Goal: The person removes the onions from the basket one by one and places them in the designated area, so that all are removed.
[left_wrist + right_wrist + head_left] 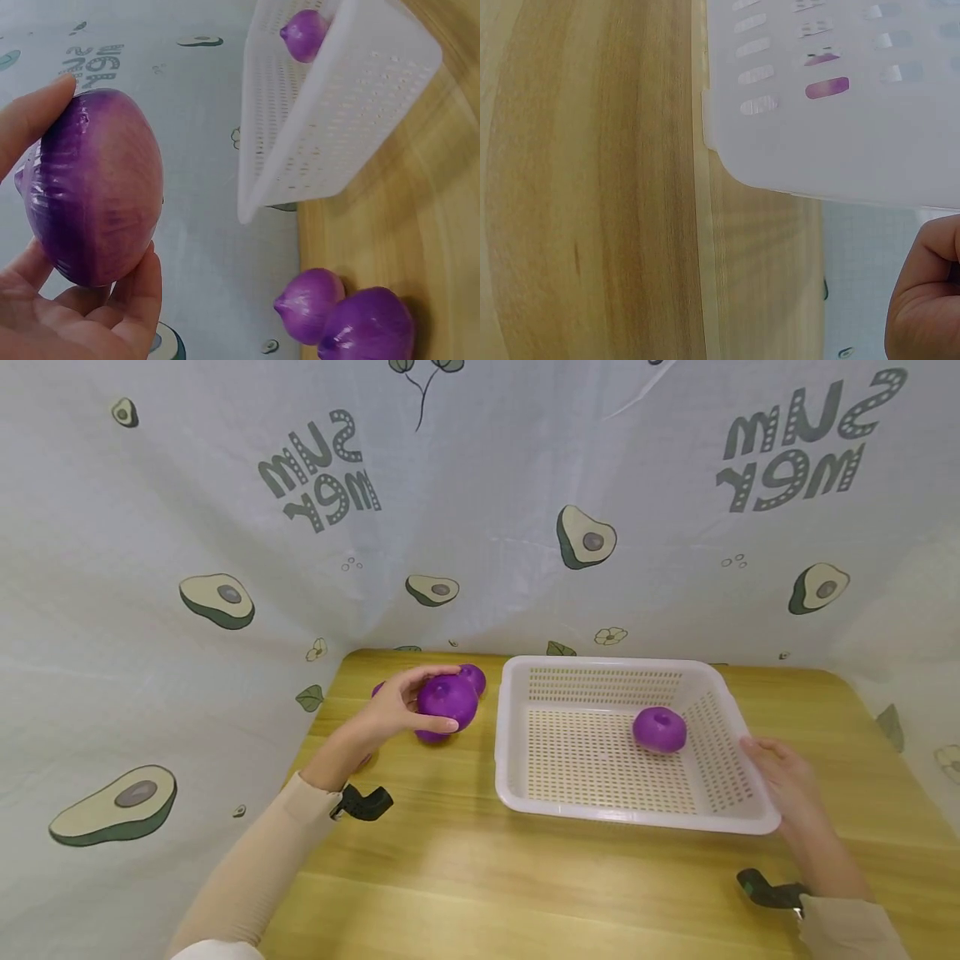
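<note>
My left hand (401,702) holds a shiny purple onion (447,702) above the left part of the table, thumb on one side and fingers on the other. In the left wrist view this onion (105,187) shows a paler pinkish side and a small pointed tip. A white perforated plastic basket (600,816) stands to its right, with one purple onion (660,730) lying inside toward the right end. My right hand (783,777) grips the basket's right rim; in the right wrist view its curled fingers (930,292) are at the rim and partly cut off.
Several more purple onions lie on the wooden table (465,877) beneath and behind the left hand, partly hidden by it; one (472,679) shows at the back. A pale curtain (487,602) printed with avocados hangs along the table's back and sides.
</note>
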`<state>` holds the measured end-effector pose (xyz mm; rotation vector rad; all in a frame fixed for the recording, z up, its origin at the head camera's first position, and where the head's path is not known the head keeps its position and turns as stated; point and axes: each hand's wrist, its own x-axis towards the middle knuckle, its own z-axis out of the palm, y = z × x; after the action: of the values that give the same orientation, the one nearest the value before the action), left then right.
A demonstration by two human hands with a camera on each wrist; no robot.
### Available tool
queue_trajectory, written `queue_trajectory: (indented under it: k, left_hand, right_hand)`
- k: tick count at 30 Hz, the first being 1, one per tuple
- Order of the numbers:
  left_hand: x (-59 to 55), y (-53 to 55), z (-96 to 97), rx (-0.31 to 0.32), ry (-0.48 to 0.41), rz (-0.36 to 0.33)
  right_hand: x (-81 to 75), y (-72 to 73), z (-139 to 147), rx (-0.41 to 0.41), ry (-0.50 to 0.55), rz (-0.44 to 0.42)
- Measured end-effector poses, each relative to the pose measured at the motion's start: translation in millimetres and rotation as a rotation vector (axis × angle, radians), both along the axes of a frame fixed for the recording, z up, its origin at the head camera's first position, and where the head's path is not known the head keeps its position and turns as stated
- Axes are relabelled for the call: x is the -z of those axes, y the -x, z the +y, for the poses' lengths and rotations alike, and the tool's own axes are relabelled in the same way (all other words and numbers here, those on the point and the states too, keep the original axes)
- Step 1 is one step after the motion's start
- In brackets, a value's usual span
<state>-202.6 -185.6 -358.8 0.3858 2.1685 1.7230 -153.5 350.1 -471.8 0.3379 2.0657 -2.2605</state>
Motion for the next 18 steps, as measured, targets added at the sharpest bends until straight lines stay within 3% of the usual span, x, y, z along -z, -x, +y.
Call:
queue_trajectory:
  k: [6, 18]
  left_hand:
    - [25.3, -9.8, -23.7, -0.053, -0.023, -0.027]
    - [76.9, -28.8, -53.2, -0.176, 0.051, -0.102]
  right_hand:
    - [2.2, -0.2, 2, 0.002, 0.024, 0.001]
    - [-0.3, -0.2, -1, 0.004, -0.002, -0.032]
